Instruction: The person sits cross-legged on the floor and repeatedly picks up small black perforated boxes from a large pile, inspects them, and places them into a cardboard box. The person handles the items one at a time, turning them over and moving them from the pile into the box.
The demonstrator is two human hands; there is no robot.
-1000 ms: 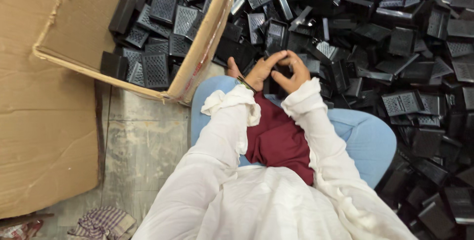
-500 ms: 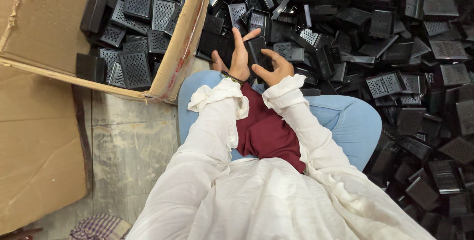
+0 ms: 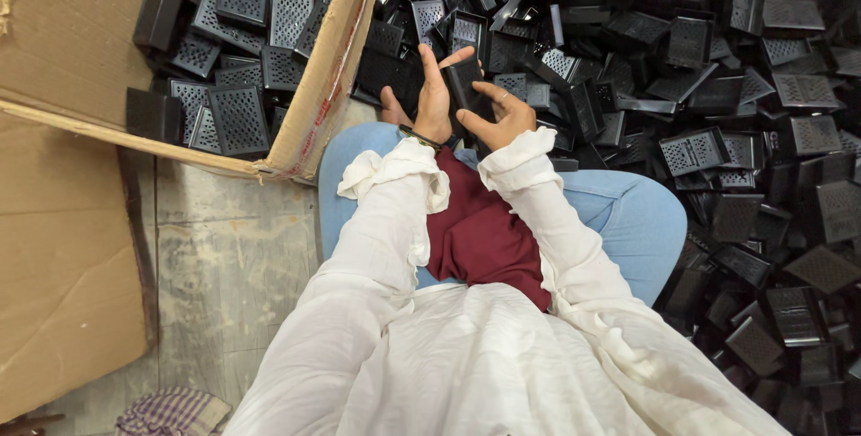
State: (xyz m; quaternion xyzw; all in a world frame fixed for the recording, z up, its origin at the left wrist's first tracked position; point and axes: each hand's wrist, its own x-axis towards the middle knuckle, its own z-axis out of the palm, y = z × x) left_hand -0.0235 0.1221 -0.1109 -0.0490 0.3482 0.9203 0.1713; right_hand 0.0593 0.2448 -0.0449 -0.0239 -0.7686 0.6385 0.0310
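Note:
Both my hands meet over my lap on one small black plastic part (image 3: 465,88), a flat rectangular piece. My left hand (image 3: 434,95) presses against its left side with the fingers stretched upward. My right hand (image 3: 499,115) grips its right side with curled fingers. White sleeves cover both arms to the wrists. A big heap of similar black perforated parts (image 3: 717,77) lies on the floor just beyond my hands and along my right side.
An open cardboard box (image 3: 325,77) at upper left holds several black perforated parts (image 3: 238,41) laid flat. Flattened cardboard (image 3: 63,257) covers the floor at left. Bare concrete floor (image 3: 224,265) shows beside my blue-trousered knee (image 3: 646,221). A checked cloth (image 3: 170,411) lies at bottom left.
My hands have shifted from a loose clasp to holding the black part upright, left fingers now extended. The view has drifted slightly, so the box appears further left.

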